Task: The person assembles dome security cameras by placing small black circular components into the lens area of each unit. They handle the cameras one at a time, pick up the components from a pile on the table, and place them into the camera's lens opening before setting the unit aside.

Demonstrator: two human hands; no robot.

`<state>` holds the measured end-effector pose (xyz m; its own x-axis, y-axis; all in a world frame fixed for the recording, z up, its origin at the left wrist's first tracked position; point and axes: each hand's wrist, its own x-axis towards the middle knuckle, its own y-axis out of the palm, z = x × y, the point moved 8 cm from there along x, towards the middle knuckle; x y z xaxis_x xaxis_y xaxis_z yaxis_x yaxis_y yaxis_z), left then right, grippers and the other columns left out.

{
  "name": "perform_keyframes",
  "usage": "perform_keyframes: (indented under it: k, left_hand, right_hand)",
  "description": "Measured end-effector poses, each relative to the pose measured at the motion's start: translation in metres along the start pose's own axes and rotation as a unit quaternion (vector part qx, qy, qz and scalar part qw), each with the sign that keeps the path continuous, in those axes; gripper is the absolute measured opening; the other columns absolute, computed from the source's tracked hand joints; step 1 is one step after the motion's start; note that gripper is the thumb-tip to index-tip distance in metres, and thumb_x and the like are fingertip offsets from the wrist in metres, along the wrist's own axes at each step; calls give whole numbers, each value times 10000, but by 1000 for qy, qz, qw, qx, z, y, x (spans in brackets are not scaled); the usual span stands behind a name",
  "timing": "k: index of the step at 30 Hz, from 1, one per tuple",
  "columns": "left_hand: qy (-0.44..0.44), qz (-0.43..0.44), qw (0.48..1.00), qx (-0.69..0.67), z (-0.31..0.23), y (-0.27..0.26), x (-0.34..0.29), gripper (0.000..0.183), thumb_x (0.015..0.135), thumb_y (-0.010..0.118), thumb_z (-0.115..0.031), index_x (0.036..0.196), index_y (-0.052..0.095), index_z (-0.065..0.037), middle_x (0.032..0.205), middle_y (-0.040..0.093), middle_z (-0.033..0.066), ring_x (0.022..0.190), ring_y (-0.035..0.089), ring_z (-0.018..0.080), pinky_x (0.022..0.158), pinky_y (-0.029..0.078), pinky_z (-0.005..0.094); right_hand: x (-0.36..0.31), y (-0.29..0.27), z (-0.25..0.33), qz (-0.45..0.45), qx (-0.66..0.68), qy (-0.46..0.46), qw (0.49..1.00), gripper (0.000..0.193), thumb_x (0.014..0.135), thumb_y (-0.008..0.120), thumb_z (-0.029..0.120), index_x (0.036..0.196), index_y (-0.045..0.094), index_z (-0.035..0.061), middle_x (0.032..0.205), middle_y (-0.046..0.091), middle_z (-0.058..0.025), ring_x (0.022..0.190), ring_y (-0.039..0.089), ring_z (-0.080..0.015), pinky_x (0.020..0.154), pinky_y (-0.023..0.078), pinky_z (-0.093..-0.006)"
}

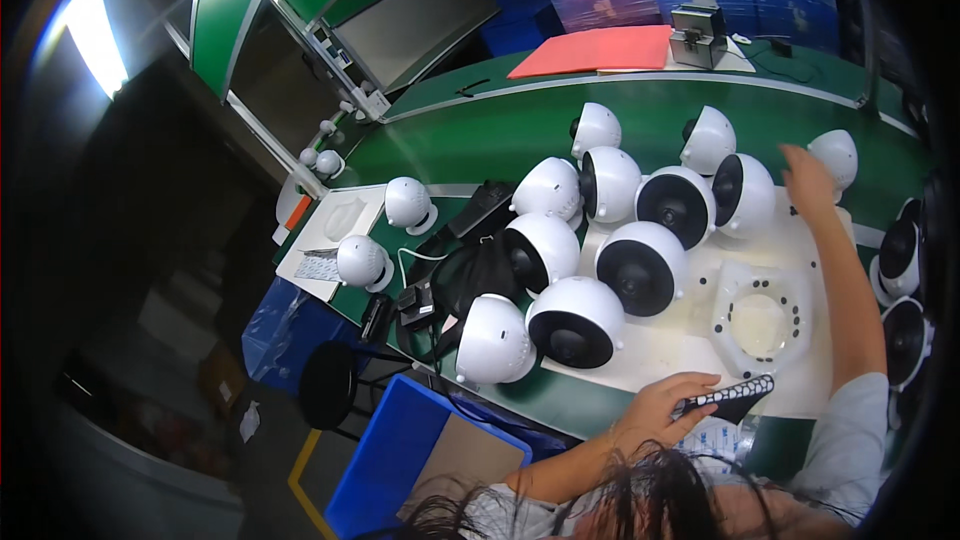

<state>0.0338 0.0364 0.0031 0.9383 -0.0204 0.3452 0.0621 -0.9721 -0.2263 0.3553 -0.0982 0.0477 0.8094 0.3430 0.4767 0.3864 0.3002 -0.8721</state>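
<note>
My left hand is closed around a phone-like flat black device with a white patterned edge, held tilted above the near edge of the worktop. My right hand is stretched far forward, fingers extended, beside a round white camera at the back right. Whether it touches that camera I cannot make out. Below the right hand, a white ring-shaped fixture with dark dots lies on a pale board. Left of it stand several white ball cameras with black faces, among them a front one and a middle one.
Black bags and cables lie left of the cameras. Two more white cameras stand near a white tray. More cameras line the right edge. A blue bin and black stool stand below. Red sheets lie on the back shelf.
</note>
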Motion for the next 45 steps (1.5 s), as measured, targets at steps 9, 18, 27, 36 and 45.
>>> perform_keyframes:
  k: [9,18,27,36,45]
  left_hand:
    - [-9,16,1000,-6,-3,8,9,216,728,637,-9,938,594,11,1017,595,140,920,586,238,793,458,289]
    - [5,-9,998,64,-10,4,9,239,723,646,-13,955,602,21,978,609,146,896,588,220,796,450,294]
    - [40,-14,997,64,-14,8,7,216,699,664,-1,906,605,19,958,617,153,876,597,232,779,459,294]
    - [88,24,994,67,-27,11,3,240,649,666,53,881,608,29,923,622,172,856,610,251,764,477,304]
    - [49,40,996,68,-23,13,6,245,651,670,34,888,607,38,934,618,178,876,601,249,782,469,311]
  right_hand:
    - [21,5,62,-63,-34,-354,933,484,762,515,211,1233,421,147,1351,335,-85,1267,276,-249,1007,226,-441]
    - [44,14,58,-158,-81,-272,946,563,697,588,130,1226,403,185,1214,403,-86,1174,345,-295,966,284,-462]
    - [-16,-119,-26,-363,127,38,922,881,529,748,118,1284,297,168,1224,351,-147,1164,312,-356,950,324,-444]
    - [-151,-54,8,209,555,41,804,1133,452,818,241,1336,144,21,1305,313,-171,1231,303,-270,1022,242,-344]
    - [-161,-103,76,163,225,-265,923,1018,493,795,361,1309,267,57,1347,266,-207,1273,228,-336,1015,215,-433]
